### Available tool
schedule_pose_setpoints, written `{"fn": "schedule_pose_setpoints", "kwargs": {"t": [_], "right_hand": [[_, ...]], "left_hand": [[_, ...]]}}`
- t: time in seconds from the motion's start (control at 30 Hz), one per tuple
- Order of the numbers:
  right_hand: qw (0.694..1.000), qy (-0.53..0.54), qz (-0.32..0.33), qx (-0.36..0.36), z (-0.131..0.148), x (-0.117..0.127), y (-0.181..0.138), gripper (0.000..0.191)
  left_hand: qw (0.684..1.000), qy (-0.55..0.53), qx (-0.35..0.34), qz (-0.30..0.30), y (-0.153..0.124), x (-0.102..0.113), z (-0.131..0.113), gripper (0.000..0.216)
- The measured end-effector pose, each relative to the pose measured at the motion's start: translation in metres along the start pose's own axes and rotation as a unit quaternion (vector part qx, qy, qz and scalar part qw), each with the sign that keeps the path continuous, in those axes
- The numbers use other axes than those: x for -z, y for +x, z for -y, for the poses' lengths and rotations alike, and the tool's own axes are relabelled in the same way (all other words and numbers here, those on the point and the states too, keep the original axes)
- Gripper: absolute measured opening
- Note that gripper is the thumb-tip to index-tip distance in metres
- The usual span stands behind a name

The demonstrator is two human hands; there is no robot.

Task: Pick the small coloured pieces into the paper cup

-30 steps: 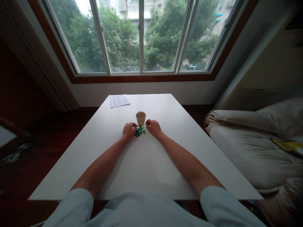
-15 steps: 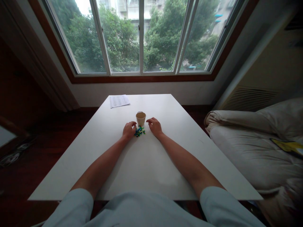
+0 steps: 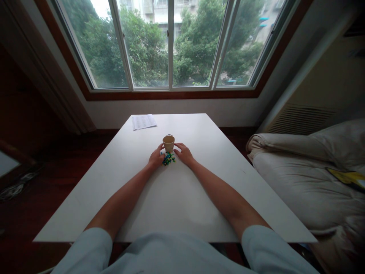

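Note:
A small tan bucket (image 3: 169, 144) with a thin handle stands upright on the white table. A little pile of blue, green and yellow small pieces (image 3: 168, 158) lies just in front of it; their exact kind is too small to tell. My left hand (image 3: 156, 156) reaches to the bucket's left side, fingers against its wall and thumb by the pile. From the right, the fingers of my right hand (image 3: 184, 153) rest on the opposite side, so the bucket is held between both hands. The fingertips are partly hidden.
Printed paper sheets (image 3: 144, 122) lie at the far left of the white table (image 3: 171, 205). Beyond the table's far edge is a window (image 3: 171, 57). A beige sofa (image 3: 305, 179) stands to the right, and cables (image 3: 17, 186) lie on the floor at left.
Both hands have closed in on the bucket from either side and now touch it. The bucket has shifted very slightly left. The pile looks nearly the same.

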State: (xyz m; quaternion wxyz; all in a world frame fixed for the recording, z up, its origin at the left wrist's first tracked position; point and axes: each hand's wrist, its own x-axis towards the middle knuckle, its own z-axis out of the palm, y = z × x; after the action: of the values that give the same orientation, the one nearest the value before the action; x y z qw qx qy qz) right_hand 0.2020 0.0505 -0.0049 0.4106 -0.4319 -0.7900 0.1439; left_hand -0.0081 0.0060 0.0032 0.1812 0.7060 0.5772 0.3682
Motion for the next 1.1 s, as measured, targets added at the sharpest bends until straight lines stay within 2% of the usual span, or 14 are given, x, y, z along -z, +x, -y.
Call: {"fn": "schedule_pose_setpoints", "kwargs": {"t": [0.13,0.3,0.37,0.57,0.77,1.1], "right_hand": [[1.0,-0.016,-0.001,-0.011,-0.003,0.0,-0.001,0.032],[0.999,-0.043,-0.007,-0.028,-0.004,0.001,-0.002,0.024],[0.998,-0.051,-0.014,-0.037,-0.003,0.002,-0.002,0.023],[0.998,-0.046,-0.012,-0.035,0.001,0.004,-0.002,0.022],[0.998,-0.052,0.004,-0.022,0.004,0.004,-0.002,0.021],[0.999,-0.051,0.012,-0.013,-0.001,0.001,-0.002,0.02]], "left_hand": [[1.0,0.01,0.001,-0.011,-0.002,0.001,-0.002,0.065],[0.999,0.042,0.004,-0.023,-0.003,0.0,0.0,0.026],[0.998,0.053,-0.01,-0.021,-0.002,0.0,0.0,0.02],[0.997,0.053,-0.056,-0.008,-0.002,0.001,-0.003,0.027],[0.997,0.04,-0.066,0.017,-0.002,0.0,-0.006,0.036],[0.994,0.048,-0.094,0.004,0.0,-0.007,0.009,0.032]]}}
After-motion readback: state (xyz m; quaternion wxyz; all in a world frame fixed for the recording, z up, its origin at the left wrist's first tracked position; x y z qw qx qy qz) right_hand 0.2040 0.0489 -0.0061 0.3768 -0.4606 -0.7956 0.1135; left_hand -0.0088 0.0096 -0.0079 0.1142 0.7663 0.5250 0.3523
